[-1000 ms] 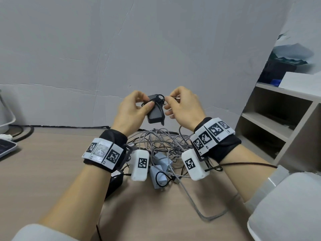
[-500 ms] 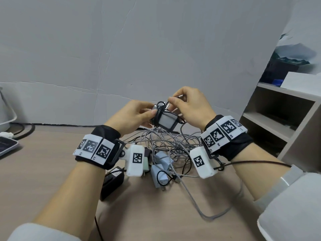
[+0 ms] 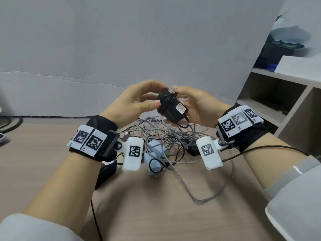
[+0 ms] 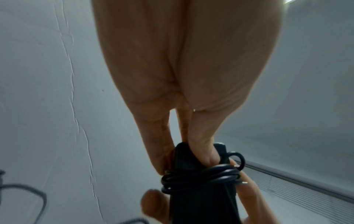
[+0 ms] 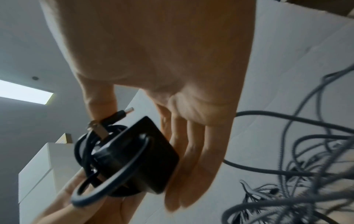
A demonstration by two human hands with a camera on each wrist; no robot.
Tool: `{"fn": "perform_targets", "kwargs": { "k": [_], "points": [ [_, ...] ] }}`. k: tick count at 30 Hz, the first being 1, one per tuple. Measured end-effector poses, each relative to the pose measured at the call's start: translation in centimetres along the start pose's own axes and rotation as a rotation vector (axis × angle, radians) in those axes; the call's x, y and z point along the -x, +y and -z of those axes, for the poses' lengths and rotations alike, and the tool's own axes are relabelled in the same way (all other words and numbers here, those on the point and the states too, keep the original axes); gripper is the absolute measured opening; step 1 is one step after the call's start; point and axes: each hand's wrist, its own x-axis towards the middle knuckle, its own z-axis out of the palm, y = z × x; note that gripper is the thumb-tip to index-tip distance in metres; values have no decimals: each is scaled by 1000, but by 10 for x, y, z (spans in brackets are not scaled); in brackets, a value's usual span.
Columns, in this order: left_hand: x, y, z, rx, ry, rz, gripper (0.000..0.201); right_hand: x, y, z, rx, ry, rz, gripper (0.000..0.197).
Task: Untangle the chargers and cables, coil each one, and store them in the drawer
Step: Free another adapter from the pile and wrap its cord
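A black power adapter (image 3: 171, 107) with its black cord wound around it is held in the air above the cable pile. My left hand (image 3: 139, 101) pinches its upper end between thumb and fingers (image 4: 203, 153). My right hand (image 3: 194, 105) supports the adapter (image 5: 132, 153) with straight fingers behind it, while its thumb presses the cord's barrel plug (image 5: 122, 114) against the wraps. Below lies a tangle of grey braided cables (image 3: 166, 133) with two pale blue chargers (image 3: 154, 157) and another black adapter (image 3: 106, 173) on the wooden table (image 3: 156, 214).
An open shelf unit (image 3: 278, 105) stands at the right. Dark cables (image 3: 10, 122) run along the wall at far left, near the corner of a device at the table's left edge. A grey panel forms the back wall.
The adapter has turned between my hands, its label now facing me, and my left thumb has shifted to its upper end. The cord end is now tucked against the wraps.
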Motion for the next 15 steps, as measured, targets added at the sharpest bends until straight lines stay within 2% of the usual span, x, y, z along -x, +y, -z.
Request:
{"fn": "perform_targets", "kwargs": {
  "k": [1,3,7,12,15],
  "points": [
    [0,1,-6,25,-16,0,33,6,5,3,-36,-30,-20,61],
    [0,3,-22,82,-41,8,35,20,13,9,-85,-35,-32,66],
    [-5,10,-60,111,-16,34,37,53,22,24,-115,58,3,57],
    [-17,31,-104,38,105,121,30,96,32,39,-213,251,94,50],
    [-19,47,-132,47,44,139,36,124,32,48,-205,360,122,43]
  ]
}}
